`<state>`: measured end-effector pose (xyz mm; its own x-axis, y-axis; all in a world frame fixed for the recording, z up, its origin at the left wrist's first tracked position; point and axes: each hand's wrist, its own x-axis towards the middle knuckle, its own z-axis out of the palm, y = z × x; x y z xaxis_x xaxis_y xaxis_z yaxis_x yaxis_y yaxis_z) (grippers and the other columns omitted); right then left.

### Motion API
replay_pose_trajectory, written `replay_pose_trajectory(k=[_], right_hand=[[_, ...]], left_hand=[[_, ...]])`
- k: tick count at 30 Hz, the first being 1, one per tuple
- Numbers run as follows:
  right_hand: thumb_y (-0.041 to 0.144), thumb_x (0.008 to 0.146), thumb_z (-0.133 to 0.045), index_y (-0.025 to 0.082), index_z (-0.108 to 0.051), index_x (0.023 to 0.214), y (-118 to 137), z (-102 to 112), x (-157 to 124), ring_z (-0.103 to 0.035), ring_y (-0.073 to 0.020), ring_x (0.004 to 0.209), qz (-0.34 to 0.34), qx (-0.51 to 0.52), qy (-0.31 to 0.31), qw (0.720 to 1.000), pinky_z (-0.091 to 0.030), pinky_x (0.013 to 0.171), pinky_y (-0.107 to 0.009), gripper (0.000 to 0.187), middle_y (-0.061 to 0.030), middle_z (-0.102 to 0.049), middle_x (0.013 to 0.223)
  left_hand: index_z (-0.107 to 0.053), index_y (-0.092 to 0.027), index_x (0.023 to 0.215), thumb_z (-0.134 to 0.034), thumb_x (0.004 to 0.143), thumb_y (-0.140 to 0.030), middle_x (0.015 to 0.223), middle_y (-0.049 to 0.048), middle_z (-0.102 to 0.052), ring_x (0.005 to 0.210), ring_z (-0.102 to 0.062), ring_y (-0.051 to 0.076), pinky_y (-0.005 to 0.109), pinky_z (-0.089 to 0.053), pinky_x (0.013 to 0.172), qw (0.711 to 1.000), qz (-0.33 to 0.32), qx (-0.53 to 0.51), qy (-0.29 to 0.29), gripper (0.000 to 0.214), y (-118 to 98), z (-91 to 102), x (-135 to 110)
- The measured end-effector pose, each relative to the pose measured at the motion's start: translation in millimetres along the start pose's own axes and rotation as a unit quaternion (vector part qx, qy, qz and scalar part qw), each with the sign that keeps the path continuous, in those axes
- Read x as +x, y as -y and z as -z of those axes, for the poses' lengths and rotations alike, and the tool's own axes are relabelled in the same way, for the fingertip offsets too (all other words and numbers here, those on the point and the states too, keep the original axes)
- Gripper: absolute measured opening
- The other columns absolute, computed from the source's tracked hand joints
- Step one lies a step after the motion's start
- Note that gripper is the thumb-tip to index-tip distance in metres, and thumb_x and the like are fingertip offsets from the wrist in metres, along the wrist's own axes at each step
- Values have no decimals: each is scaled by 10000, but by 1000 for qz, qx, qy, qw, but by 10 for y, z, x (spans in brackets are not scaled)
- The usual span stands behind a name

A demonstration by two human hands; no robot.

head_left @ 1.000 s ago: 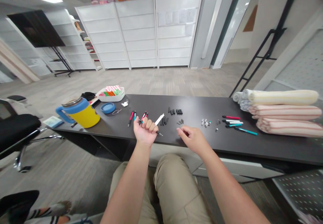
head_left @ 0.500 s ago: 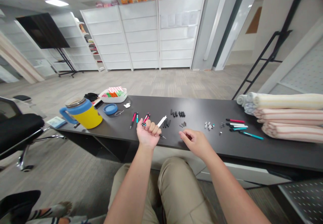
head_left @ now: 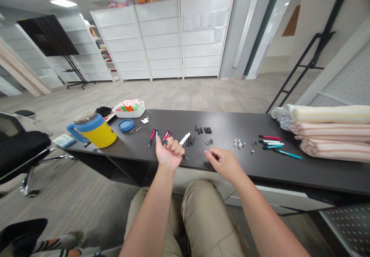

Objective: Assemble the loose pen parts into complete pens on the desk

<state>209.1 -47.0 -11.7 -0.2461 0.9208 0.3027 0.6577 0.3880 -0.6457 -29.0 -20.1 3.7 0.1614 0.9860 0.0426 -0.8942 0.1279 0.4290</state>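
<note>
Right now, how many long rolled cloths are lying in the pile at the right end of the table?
3. A cream roll lies on top, a pink-striped roll lies under it, and another pink-striped roll lies lowest, at the front. Others may be hidden behind them.

Pink pen (head_left: 152, 138), teal pen (head_left: 156, 135), yellow mug (head_left: 100, 136) with blue handle (head_left: 71, 130), pink-striped fabric (head_left: 329, 130).

A passage runs along the dark desk (head_left: 274, 169)'s near edge, past the right hand (head_left: 224, 164), to the small pen parts (head_left: 239, 143); the yellow mug (head_left: 96, 134) blocks the left end, folded towels (head_left: 332, 133) the right.
</note>
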Motion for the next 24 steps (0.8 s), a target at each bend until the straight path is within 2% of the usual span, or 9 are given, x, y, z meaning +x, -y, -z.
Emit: replay_pose_trajectory(k=[4,8,11,14,18,22,24], right_hand=[[514,1041,-476,223,-485,673,-4,-2,1,-474,-142,573,0,1,0,1000,-314,590,-292,470,26,-527,588],[507,1041,-479,224,-487,671,5,1,4,-475,-145,568,-3,1,-1,1000,-306,584,-296,466,20,-545,589],[490,1041,-485,223,-508,679,17,7,7,-488,-147,580,-1,1,0,1000,-308,591,-296,451,18,-558,599],[472,1043,-490,222,-519,687,27,12,12,-495,-144,587,1,5,1,1000,-303,597,-296,436,20,-562,607],[446,1041,-503,218,-519,683,34,16,15,-499,-140,599,4,4,-9,1000,-299,607,-294,424,19,-572,619],[445,1041,-506,217,-523,683,50,28,14,-492,-136,596,2,8,-7,1000,-294,605,-292,425,22,-563,616],[445,1042,-505,218,-523,681,60,35,13,-486,-135,591,3,10,-7,1000,-291,605,-294,426,22,-557,614]], left_hand=[[-187,-220,602,-429,1027,-613,523,-68,-102,431,-109,103,281,-161,448,1000,12,2,-1,628,-4,-4,3],[-194,-221,605,-439,1017,-627,517,-69,-131,428,-128,99,275,-177,449,1000,11,7,-15,628,-6,-15,5],[-193,-218,601,-446,1032,-551,513,-68,-131,419,-138,99,273,-172,445,1000,16,6,-15,601,-6,-21,4],[-196,-222,610,-452,1008,-656,519,-71,-134,418,-153,97,271,-173,437,1000,1,2,-18,641,-6,-27,10],[-168,-218,594,-457,1027,-542,512,-68,-102,418,-116,98,273,-146,433,999,23,9,-24,613,-10,-39,25],[-183,-222,602,-459,1008,-618,518,-68,-123,429,-125,101,273,-158,430,1000,4,19,-22,630,-18,-46,26],[-180,-221,602,-467,1014,-585,515,-68,-124,428,-123,100,271,-167,428,999,8,21,-27,620,-21,-42,25]])
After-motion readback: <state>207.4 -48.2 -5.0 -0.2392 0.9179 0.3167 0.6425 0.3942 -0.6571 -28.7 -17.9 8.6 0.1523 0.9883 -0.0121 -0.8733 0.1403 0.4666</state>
